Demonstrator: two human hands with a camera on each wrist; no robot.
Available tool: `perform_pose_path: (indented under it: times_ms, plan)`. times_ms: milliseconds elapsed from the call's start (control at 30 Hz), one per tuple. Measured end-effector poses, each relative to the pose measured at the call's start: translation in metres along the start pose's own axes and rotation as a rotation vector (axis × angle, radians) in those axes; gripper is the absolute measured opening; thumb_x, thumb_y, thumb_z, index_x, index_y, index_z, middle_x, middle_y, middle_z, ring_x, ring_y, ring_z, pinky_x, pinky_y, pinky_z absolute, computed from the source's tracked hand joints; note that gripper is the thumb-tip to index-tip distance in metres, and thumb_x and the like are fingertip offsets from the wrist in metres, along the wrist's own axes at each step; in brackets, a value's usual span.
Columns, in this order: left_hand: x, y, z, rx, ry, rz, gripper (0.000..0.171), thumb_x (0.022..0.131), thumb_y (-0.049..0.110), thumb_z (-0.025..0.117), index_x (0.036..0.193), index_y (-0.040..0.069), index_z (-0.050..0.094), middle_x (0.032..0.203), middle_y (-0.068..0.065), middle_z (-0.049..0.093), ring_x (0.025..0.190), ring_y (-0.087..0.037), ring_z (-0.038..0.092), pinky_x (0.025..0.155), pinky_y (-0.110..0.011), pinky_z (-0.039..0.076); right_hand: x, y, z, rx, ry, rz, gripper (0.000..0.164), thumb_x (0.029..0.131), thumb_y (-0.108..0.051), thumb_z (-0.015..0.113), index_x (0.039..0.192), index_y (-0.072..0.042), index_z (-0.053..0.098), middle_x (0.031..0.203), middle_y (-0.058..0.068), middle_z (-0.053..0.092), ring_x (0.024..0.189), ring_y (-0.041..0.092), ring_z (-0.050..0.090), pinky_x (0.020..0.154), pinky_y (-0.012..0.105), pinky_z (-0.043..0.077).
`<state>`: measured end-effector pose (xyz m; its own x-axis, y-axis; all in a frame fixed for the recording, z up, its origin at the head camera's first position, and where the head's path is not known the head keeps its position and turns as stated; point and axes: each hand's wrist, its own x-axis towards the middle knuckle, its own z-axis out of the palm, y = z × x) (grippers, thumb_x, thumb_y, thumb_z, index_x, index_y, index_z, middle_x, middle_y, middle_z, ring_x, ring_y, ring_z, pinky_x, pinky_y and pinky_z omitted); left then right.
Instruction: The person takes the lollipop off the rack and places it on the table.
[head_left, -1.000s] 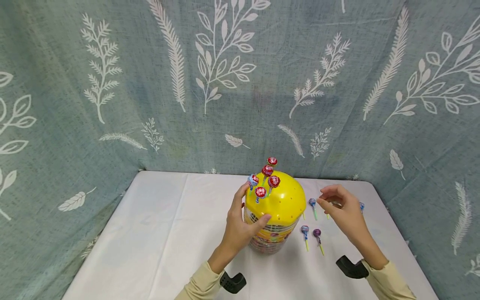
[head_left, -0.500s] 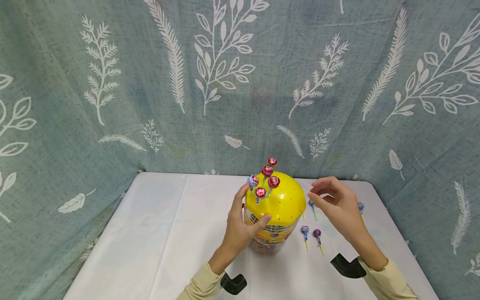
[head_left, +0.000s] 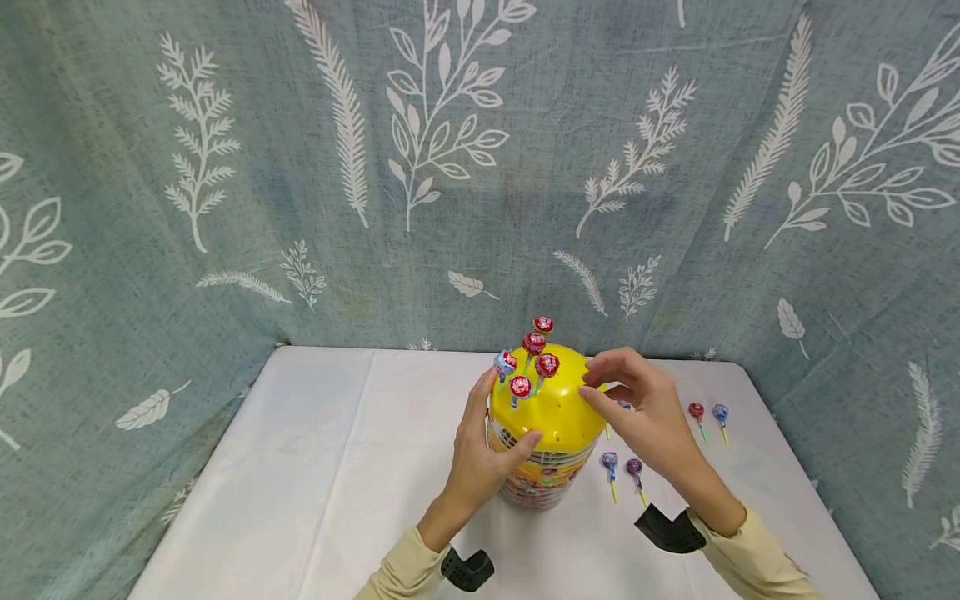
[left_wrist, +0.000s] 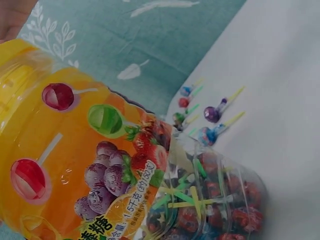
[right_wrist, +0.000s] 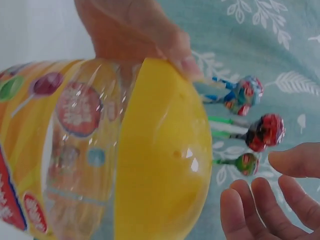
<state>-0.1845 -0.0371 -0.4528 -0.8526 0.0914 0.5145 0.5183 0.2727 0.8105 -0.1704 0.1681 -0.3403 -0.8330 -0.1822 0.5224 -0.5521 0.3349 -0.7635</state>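
My left hand (head_left: 476, 454) grips the domed yellow lid (head_left: 573, 396) of a clear plastic candy jar (head_left: 536, 492), thumb on the near side and fingers round the left. Several wrapped lollipops (head_left: 534, 342) stand in the lid's left part, heads up. Over the lid's right edge is my right hand (head_left: 637, 408), its thumb and fingers bent and apart; the right wrist view shows nothing between them. In the left wrist view, the jar's lower part holds many loose lollipops (left_wrist: 215, 190), under a fruit-printed orange label (left_wrist: 115, 160).
On the white table (head_left: 337, 483), right of the jar, lie a blue lollipop (head_left: 610, 460), a purple lollipop (head_left: 634, 468), a red lollipop (head_left: 697, 411) and another blue-wrapped one (head_left: 721, 414). More are partly hidden by the right hand. A leaf-patterned curtain (head_left: 517, 167) surrounds the table.
My right hand has moved left from above the loose lollipops to the lid's right edge, uncovering a red lollipop on the table. My left hand and the jar have stayed in place.
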Motion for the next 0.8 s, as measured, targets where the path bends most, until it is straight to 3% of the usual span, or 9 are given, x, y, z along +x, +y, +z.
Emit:
perform_pose_path:
  times_ms: [333, 567, 800]
  plan:
    - [0.003, 0.003, -0.003, 0.044, -0.026, -0.041, 0.084, 0.08, 0.047, 0.069, 0.148, 0.031, 0.021, 0.148, 0.008, 0.029, 0.12, -0.014, 0.045, 0.093, -0.044, 0.044, 0.01, -0.007, 0.02, 0.073, -0.014, -0.006, 0.03, 0.082, 0.002, 0.07, 0.109, -0.001, 0.058, 0.098, 0.007, 0.064, 0.089, 0.022, 0.063, 0.074, 0.026, 0.053]
    - [0.003, 0.005, -0.003, 0.059, -0.024, -0.054, 0.085, 0.079, 0.048, 0.071, 0.148, 0.032, 0.023, 0.147, 0.009, 0.03, 0.118, -0.013, 0.044, 0.087, -0.041, 0.046, 0.016, -0.007, 0.032, 0.093, -0.028, -0.006, 0.032, 0.081, 0.002, 0.071, 0.11, -0.003, 0.057, 0.103, 0.005, 0.063, 0.091, 0.019, 0.062, 0.076, 0.027, 0.053]
    - [0.004, 0.008, -0.003, 0.062, -0.014, -0.058, 0.089, 0.079, 0.046, 0.072, 0.149, 0.029, 0.021, 0.15, 0.008, 0.027, 0.125, -0.014, 0.042, 0.096, -0.045, 0.043, 0.018, -0.005, 0.043, 0.132, -0.009, -0.036, 0.035, 0.08, 0.007, 0.07, 0.11, -0.004, 0.056, 0.097, 0.006, 0.064, 0.087, 0.02, 0.062, 0.075, 0.028, 0.054]
